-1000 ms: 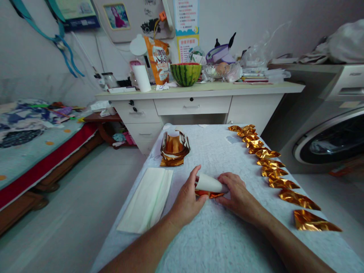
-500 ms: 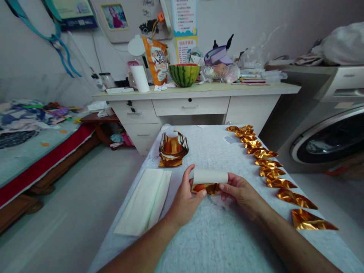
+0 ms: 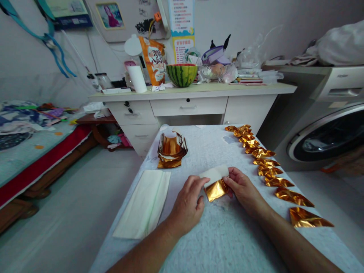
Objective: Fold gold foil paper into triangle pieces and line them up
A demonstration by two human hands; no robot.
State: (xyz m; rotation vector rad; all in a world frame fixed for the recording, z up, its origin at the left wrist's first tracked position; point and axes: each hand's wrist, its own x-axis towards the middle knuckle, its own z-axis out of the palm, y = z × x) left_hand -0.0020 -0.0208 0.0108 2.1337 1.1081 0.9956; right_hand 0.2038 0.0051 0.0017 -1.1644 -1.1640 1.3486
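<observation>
A small sheet of gold foil paper (image 3: 216, 190) with a white paper strip (image 3: 214, 175) along its far side is held over the cloth-covered table. My right hand (image 3: 245, 192) pinches its right edge between thumb and fingers. At the left end, my left hand (image 3: 187, 207) rests its fingertips on the white paper, its thumb apart. To the left lies a stack of pale folded paper (image 3: 144, 204). Behind it stands a curled stack of gold foil sheets (image 3: 171, 149). Several folded gold foil pieces (image 3: 295, 197) form a row along the table's right side.
A white desk (image 3: 187, 106) stands behind the table (image 3: 204, 148), bearing a halved watermelon (image 3: 181, 75), an orange bag (image 3: 153, 62) and a white paper roll (image 3: 137, 79). A washing machine (image 3: 315, 110) is on the right, a bed (image 3: 42, 151) on the left.
The foil and white paper have tilted, so more gold shows. My left hand has shifted from gripping the left end to touching it with fingertips. The view has turned slightly.
</observation>
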